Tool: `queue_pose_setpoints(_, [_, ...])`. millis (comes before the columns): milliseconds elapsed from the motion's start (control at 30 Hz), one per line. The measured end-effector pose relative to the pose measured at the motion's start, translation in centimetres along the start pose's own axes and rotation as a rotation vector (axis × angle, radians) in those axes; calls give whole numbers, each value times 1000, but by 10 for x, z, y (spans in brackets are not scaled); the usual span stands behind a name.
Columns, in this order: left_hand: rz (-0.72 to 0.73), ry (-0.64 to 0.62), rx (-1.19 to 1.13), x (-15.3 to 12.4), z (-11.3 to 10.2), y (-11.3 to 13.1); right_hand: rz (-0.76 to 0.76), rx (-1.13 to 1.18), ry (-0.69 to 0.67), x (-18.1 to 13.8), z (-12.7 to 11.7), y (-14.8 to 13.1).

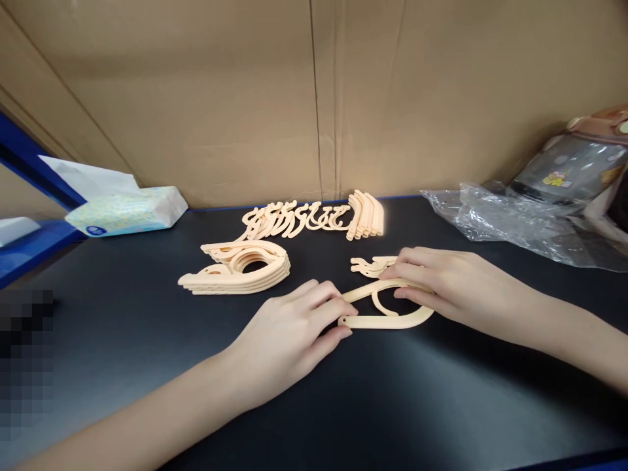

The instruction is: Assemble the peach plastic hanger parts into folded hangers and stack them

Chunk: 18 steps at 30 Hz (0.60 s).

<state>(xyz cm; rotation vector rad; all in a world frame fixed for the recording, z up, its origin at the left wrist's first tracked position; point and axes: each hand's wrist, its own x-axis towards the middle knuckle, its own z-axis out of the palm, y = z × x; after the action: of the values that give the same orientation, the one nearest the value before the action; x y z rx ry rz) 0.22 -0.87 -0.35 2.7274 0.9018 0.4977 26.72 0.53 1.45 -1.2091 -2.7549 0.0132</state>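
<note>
Peach-coloured curved plastic hanger piece (392, 322) lies flat on the black surface (147, 366), near the front and between the two hands. The left hand (289, 333) pinches its pointed left tip between thumb and fingertips. The right hand (441, 284) is closed over the upper arm at the other end, fingers on top.

To handle it well, I judge that the piece should stay pressed flat against the surface, so the thin arms do not twist. The left pinch should sit right at the tip, and the right fingers should bear down evenly rather than at one point, since slim plastic like this probably flexes and may snap if forced. Small, slow pressure seems wiser than a hard squeeze.

A small peach hook part (367, 265) lies just beside the right hand, close enough to be nudged. The stack of matching peach pieces (240, 275) lies left of centre, and the row of peach hooks (294, 219) runs behind it; both are well apart from the hands.
</note>
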Motion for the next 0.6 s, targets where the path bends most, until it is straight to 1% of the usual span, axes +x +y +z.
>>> queue_pose_setpoints(133, [13, -4, -19, 0, 1, 0, -18, 3, 21, 0, -1, 1])
queue_pose_setpoints(233, [28, -1, -23, -1, 0, 0, -23, -23, 74, 0, -3, 4])
queue_pose_setpoints(367, [39, 11, -24, -2, -1, 0, 40, -76, 144, 1, -5, 13])
queue_pose_setpoints(500, [54, 62, -36, -1, -2, 2, 140, -125, 124, -1, -3, 27])
queue_pose_setpoints(600, [56, 62, -42, -1, -2, 2, 177, -132, 88, -1, 0, 34])
